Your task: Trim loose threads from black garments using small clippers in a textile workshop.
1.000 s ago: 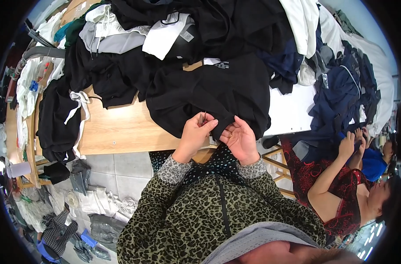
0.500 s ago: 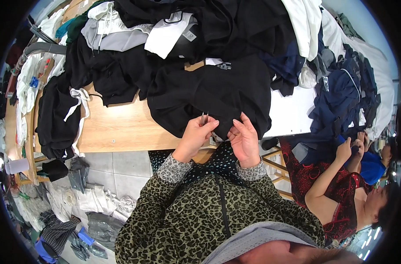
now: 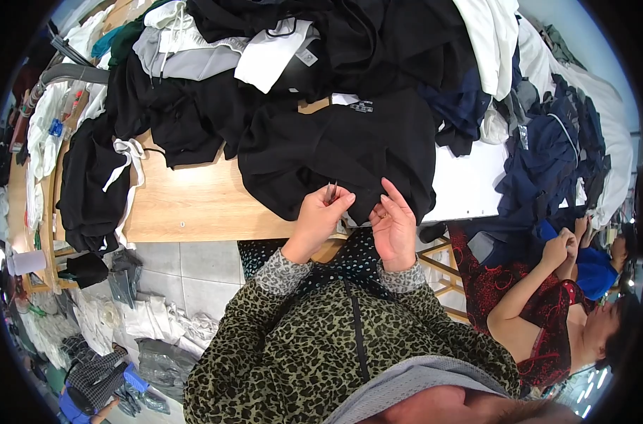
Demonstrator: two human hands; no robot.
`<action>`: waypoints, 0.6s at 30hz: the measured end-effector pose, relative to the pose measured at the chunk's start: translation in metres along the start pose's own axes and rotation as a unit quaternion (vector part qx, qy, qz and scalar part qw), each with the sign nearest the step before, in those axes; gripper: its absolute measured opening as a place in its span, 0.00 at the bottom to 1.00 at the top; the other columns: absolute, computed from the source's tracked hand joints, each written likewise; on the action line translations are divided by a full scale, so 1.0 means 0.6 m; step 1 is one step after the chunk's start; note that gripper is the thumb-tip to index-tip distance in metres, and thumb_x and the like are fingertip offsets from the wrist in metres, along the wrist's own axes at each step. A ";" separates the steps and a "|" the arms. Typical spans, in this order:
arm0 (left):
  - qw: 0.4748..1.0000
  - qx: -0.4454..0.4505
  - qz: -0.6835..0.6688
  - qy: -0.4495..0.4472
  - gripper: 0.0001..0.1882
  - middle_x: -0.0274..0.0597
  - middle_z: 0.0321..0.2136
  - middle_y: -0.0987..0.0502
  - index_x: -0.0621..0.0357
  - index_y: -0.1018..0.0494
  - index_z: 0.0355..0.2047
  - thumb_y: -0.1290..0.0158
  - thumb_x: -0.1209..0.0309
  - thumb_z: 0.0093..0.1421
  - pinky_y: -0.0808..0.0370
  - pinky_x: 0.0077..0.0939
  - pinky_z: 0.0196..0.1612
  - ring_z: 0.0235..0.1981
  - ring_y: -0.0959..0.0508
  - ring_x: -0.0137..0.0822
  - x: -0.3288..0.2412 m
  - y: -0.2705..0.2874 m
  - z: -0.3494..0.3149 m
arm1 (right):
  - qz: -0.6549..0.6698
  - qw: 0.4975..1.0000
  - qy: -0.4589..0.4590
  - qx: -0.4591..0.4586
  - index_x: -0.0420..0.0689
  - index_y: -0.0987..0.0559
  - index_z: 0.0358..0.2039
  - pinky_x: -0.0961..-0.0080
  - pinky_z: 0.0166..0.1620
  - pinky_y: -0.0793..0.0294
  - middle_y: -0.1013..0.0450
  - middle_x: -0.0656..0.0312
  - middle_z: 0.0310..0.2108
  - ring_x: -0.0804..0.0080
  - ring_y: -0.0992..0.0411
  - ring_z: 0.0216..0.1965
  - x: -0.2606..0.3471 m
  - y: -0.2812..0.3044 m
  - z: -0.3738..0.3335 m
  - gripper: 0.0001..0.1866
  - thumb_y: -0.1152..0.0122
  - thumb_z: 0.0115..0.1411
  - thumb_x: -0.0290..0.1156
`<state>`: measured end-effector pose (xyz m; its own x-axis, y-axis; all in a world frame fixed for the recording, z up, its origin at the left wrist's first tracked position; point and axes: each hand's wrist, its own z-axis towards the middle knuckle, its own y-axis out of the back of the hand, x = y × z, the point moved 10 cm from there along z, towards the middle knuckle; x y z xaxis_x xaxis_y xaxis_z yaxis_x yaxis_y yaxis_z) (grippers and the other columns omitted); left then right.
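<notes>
The black garment (image 3: 342,152) lies spread on the near side of the wooden table (image 3: 194,205), its printed neck mark toward the far side. At its near edge, the left hand (image 3: 318,220) is closed, thumb against forefinger, around small metal snips (tweezers, perhaps; the tool is mostly covered) with their tips pointing far. The right hand (image 3: 394,222) sits just to the right, forefinger raised and other fingers curled; whether it pinches any cloth, I cannot tell. Good handling here probably means drawing the edge flat with the right fingertips and keeping the metal points angled off the fabric, since a snag could spoil it.
</notes>
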<state>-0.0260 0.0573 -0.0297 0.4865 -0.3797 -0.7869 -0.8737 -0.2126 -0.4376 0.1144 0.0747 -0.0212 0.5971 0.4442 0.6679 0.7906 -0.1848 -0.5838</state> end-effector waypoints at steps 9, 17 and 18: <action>0.918 -0.070 0.228 -0.316 0.08 0.36 0.28 0.26 0.63 0.24 0.34 0.42 0.79 0.52 0.33 0.15 0.25 0.23 0.29 0.21 -0.091 -0.046 -0.062 | -0.031 0.995 0.088 -0.017 0.36 0.39 0.59 0.90 0.33 0.34 0.36 0.70 0.29 0.87 0.36 0.29 0.035 -0.023 -0.020 0.31 0.46 0.53 0.13; 0.889 -0.072 0.282 -0.355 0.05 0.36 0.26 0.27 0.65 0.26 0.31 0.43 0.77 0.53 0.33 0.16 0.24 0.21 0.30 0.23 -0.094 -0.057 -0.062 | -0.107 0.981 0.165 0.007 0.33 0.42 0.60 0.89 0.33 0.34 0.36 0.68 0.29 0.86 0.38 0.28 0.048 -0.039 -0.039 0.33 0.47 0.53 0.11; 0.917 -0.064 0.238 -0.313 0.04 0.33 0.23 0.27 0.65 0.26 0.29 0.43 0.78 0.53 0.34 0.15 0.23 0.20 0.31 0.20 -0.087 -0.052 -0.052 | -0.106 0.981 0.164 0.007 0.33 0.42 0.60 0.89 0.33 0.34 0.36 0.68 0.29 0.86 0.38 0.28 0.050 -0.039 -0.040 0.33 0.47 0.53 0.11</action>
<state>-0.0242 0.0555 0.0386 -0.0804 0.1252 -0.9889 -0.9601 -0.2764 0.0431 0.1174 0.0713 0.0236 0.4338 0.1639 0.8860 0.9007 -0.1057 -0.4215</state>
